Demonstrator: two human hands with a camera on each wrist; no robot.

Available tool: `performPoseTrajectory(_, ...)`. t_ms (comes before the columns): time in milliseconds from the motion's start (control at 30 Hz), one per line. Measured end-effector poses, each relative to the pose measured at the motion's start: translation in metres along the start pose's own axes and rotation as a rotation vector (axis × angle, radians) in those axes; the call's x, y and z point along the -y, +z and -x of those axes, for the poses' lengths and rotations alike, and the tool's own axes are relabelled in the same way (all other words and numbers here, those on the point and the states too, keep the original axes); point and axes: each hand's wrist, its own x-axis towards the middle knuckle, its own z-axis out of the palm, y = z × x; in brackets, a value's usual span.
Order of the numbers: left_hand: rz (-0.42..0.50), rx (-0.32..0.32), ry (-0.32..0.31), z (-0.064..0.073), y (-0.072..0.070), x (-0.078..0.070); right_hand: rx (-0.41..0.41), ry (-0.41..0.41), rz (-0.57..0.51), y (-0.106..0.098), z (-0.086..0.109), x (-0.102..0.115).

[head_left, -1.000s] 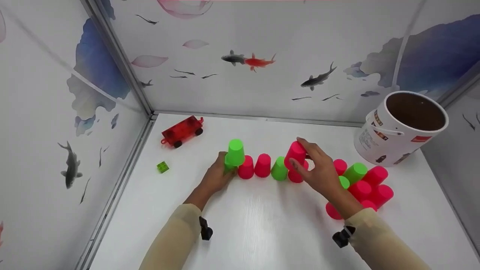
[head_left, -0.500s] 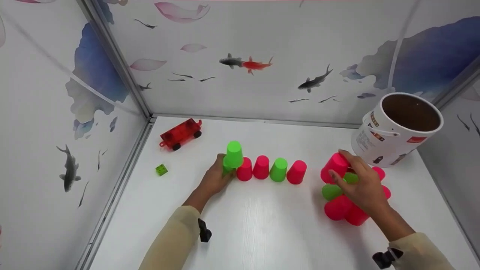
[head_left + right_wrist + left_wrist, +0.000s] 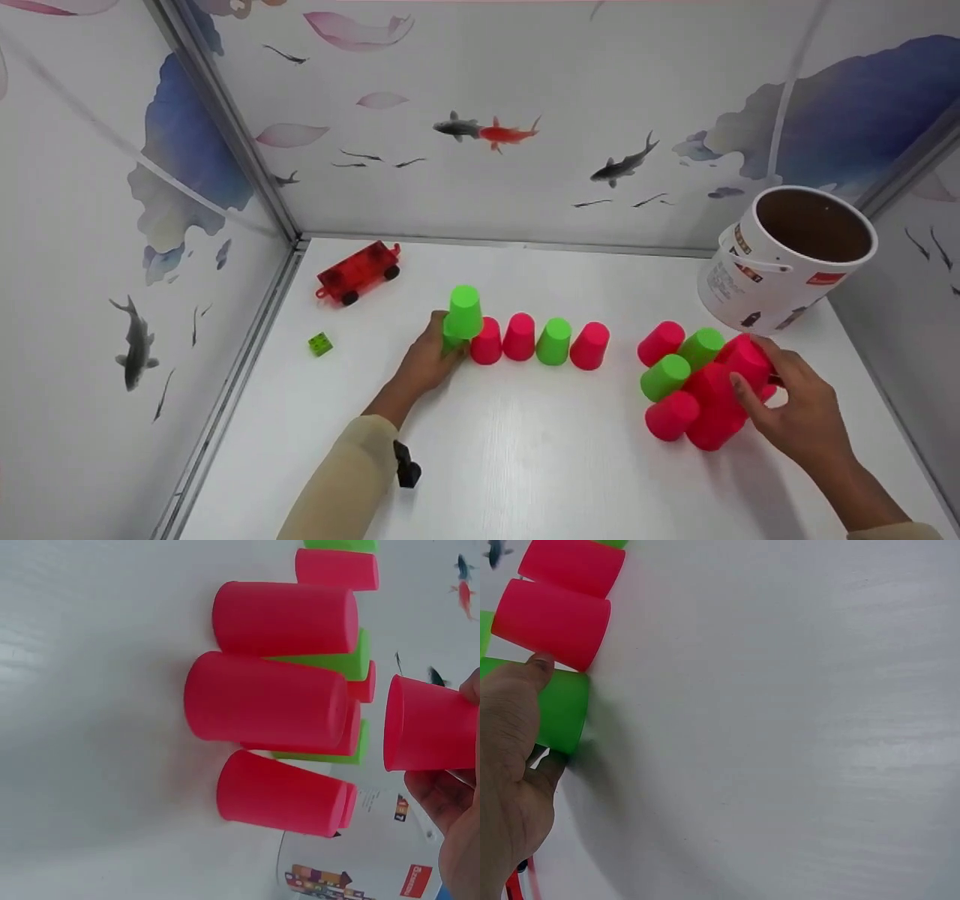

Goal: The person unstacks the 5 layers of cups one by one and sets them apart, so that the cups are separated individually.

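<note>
My left hand [image 3: 427,364] grips a green cup [image 3: 564,712], upside down at the left end of a row. A second green cup [image 3: 465,311] rests higher, above this end cup and the pink cup [image 3: 487,343] beside it. Further right in the row stand another pink cup [image 3: 519,337], a green cup [image 3: 553,342] and a pink cup [image 3: 590,346]. Raised over a cluster of upturned cups, my right hand [image 3: 806,412] holds a pink cup [image 3: 431,726] between thumb and fingers, its mouth facing down. It partly hides the cluster in the head view.
The cluster at the right includes a green cup [image 3: 665,377] and a pink cup [image 3: 672,416]. Behind it stands a white bucket [image 3: 739,289]. A red toy wagon [image 3: 358,272] and a small green block [image 3: 320,344] lie at the left of the white table [image 3: 510,465].
My right hand has carried its pink cup from above the right end of the row rightward to over the cluster. My left hand keeps its grip on the end green cup.
</note>
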Motion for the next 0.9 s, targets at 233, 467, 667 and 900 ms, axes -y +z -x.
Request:
performPoseTrajectory(233, -0.038, -0.003, 0.012, 0.000, 0.001, 0.002, 0.002, 0.054, 0.071, -0.009, 0.017, -0.022)
performPoseTrajectory(467, -0.030, -0.002, -0.005, -0.001, 0.001, 0.001, -0.021, 0.087, 0.081, -0.008, 0.034, -0.036)
performPoseTrajectory(667, -0.027, -0.005, 0.003, -0.001, 0.002, 0.001, -0.057, 0.108, 0.065, -0.006, 0.043, -0.046)
performPoseTrajectory(900, -0.010, -0.003, 0.000, 0.000, 0.001, -0.001, -0.043, 0.115, 0.057, 0.001, 0.056, -0.054)
